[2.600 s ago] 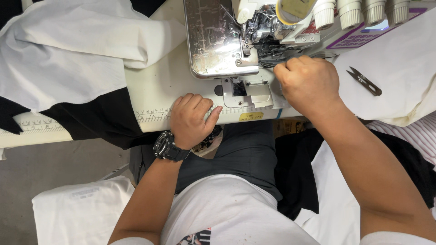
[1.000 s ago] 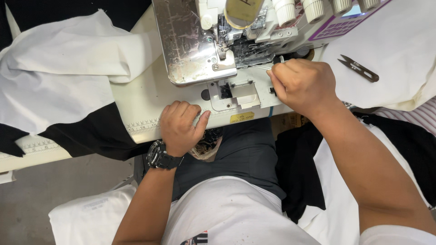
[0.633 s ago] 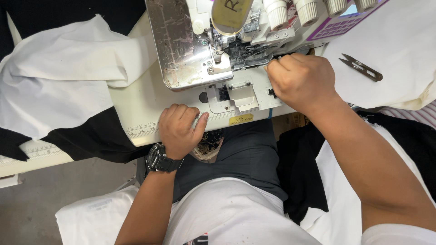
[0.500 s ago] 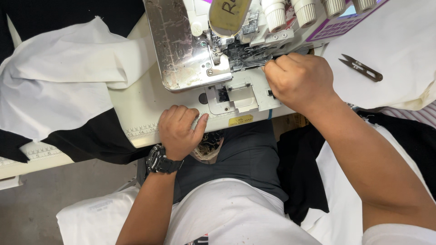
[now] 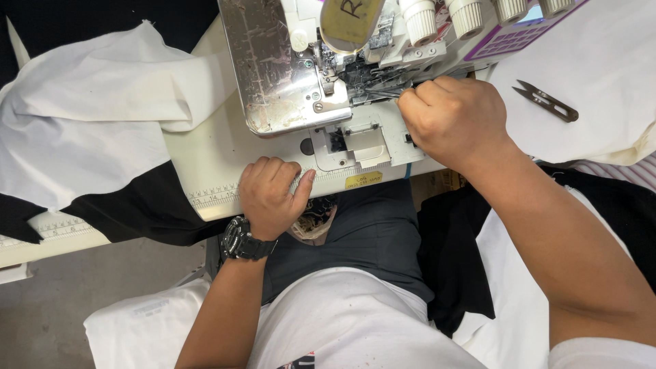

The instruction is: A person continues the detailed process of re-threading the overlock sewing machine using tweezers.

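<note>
My right hand (image 5: 454, 123) is closed on thin metal tweezers (image 5: 384, 91), whose tips reach into the open looper area of a white overlock sewing machine (image 5: 287, 89). My left hand (image 5: 270, 195), with a black watch (image 5: 242, 240) on the wrist, rests with curled fingers on the front edge of the cream table (image 5: 205, 164), just left of the machine's small front cover plate (image 5: 355, 143). It holds nothing.
White cloth (image 5: 82, 130) over black cloth (image 5: 137, 212) lies at the left of the table. Thread snips (image 5: 547, 102) sit on white fabric (image 5: 601, 61) at the right. Several thread cones (image 5: 471, 14) stand along the machine's top. Dark and white garments hang below the table at the right.
My right hand has moved up from the front cover plate to the looper area with the tweezers. My left hand has stayed on the table edge. The view has shifted slightly.
</note>
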